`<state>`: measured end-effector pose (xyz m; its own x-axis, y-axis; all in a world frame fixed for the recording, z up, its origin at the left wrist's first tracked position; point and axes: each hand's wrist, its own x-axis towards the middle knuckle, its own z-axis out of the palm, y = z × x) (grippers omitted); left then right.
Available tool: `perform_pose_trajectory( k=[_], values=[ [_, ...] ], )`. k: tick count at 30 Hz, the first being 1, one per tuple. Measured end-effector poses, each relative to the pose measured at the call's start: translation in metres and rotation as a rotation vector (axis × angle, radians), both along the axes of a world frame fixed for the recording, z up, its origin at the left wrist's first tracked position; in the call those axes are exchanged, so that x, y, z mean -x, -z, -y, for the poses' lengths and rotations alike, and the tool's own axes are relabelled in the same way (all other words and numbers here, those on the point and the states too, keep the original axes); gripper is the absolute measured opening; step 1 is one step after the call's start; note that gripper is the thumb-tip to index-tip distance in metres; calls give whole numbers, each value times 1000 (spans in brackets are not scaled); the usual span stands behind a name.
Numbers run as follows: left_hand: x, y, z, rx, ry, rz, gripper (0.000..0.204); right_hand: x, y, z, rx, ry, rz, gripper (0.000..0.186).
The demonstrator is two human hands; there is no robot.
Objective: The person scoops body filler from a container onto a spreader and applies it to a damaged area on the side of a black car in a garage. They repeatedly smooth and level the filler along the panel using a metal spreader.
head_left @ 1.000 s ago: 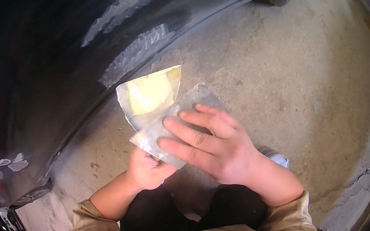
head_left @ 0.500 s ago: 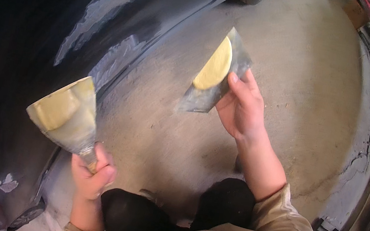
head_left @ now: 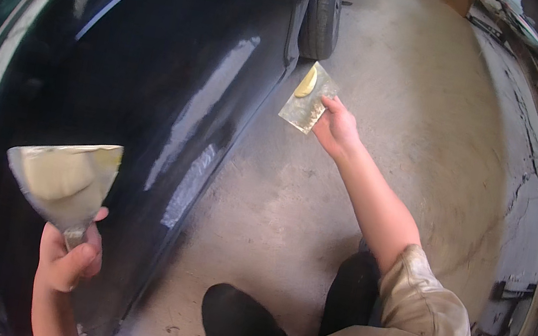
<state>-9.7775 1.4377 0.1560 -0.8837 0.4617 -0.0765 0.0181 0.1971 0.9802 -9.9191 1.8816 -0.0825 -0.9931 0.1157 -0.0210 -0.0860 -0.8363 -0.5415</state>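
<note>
My left hand point(head_left: 70, 257) grips a putty knife point(head_left: 81, 204) by its handle at the lower left, its wide blade raised over the black car body and coated with pale yellow paste point(head_left: 55, 171). My right hand point(head_left: 334, 125) is farther forward over the floor, holding a thin, flat metal spreader point(head_left: 303, 110) with a rounded lump of yellow paste point(head_left: 307, 82) along one side. Grey scuffed patches point(head_left: 196, 113) mark the car panel point(head_left: 83, 87) between and beyond my hands.
A tyre point(head_left: 322, 20) is at the top centre, beside the concrete floor point(head_left: 400, 104). A cracked grey ledge point(head_left: 511, 166) runs down the right with assorted items point(head_left: 508, 16) toward its far end. My dark-clad knees point(head_left: 242, 327) are at the bottom.
My hands have separated from where the two blades overlapped. The knife moved left over the car, and the spreader moved forward toward the tyre. The view now takes in more car and tyre.
</note>
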Motion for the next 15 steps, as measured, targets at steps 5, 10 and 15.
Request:
perform_pose_trajectory(
  k=[5,10,15],
  values=[
    [53,-60,11,219,150,74,60,28,-21,26,-65,169,14,41],
    [89,-90,-5,285,254,48,53,61,-42,41,-26,310,38,40],
    [101,-90,-16,289,154,-7,59,101,-40,45,-385,379,93,38]
  ],
)
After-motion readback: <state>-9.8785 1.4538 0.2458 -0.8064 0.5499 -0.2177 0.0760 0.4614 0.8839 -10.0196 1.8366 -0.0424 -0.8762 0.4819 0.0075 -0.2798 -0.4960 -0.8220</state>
